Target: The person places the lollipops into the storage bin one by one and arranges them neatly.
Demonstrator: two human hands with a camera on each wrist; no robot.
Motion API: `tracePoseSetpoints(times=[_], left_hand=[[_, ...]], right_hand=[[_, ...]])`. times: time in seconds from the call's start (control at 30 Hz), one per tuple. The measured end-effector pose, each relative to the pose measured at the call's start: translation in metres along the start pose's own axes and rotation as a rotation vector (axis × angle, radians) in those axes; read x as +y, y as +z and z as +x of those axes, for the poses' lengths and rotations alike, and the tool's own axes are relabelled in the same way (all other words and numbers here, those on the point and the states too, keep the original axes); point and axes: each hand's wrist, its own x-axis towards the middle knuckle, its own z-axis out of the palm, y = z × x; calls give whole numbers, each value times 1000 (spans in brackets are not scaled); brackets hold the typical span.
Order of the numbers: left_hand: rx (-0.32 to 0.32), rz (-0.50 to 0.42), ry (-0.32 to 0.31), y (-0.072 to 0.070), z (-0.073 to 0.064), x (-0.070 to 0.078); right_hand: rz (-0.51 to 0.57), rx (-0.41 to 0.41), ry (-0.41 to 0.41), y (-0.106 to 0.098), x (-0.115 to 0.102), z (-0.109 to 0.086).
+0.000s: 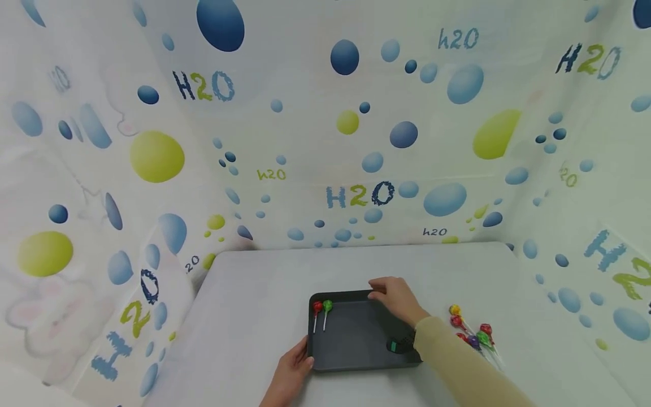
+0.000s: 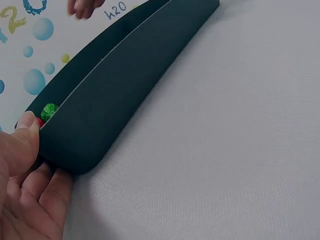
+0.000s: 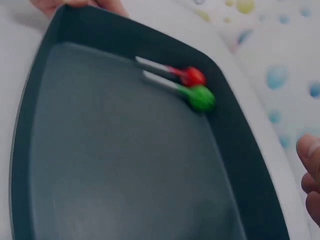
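Observation:
A dark grey rectangular tray (image 1: 356,336) lies on the white table. In its far left corner are a red lollipop (image 1: 317,307) and a green lollipop (image 1: 328,306), side by side, sticks toward the near edge. My left hand (image 1: 293,364) grips the tray's near left corner; in the left wrist view the thumb (image 2: 25,125) is at the rim and the other fingers are against the outer wall. Over the far right part of the tray is my right hand (image 1: 396,297), fingers loosely bent and holding nothing. The right wrist view shows its fingertips (image 3: 312,155) beyond the tray wall.
To the right of the tray lies a loose pile of several lollipops (image 1: 483,337) in red, yellow, green and purple wrappers. Behind the table (image 1: 254,282) hangs a white curtain (image 1: 305,135) with blue and green dots and H2O lettering. A dark wrist camera (image 1: 399,345) sits at my right wrist.

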Motion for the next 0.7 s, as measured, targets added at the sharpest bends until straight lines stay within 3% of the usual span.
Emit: tracePoseSetpoints(times=[0.23, 0.4, 0.53, 0.7], left_hand=[[-4, 40, 4, -1, 1, 0], [1, 45, -5, -3, 1, 0], [-7, 7, -8, -2, 2, 0], [-16, -3, -27, 1, 3, 1]], right_hand=[[-118, 54, 43, -65, 51, -21], [-172, 56, 154, -104, 82, -30], [-166, 39, 243, -119, 101, -40], [-166, -41, 330, -120, 124, -55]])
